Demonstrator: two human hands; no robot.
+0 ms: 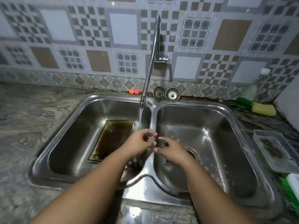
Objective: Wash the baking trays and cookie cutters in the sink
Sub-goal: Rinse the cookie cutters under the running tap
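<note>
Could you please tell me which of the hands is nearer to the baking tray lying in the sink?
Left. The left hand is just beside the right edge of the baking tray; the right hand is farther right, over the right basin.

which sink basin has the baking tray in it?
The left basin: a brown-stained baking tray lies flat on its floor. The right basin holds no tray; only its drain shows at the bottom.

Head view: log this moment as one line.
tap: running | left hand, right hand: together under stream, fingers curled, contents blurred | baking tray: in left basin, brown-stained
</note>
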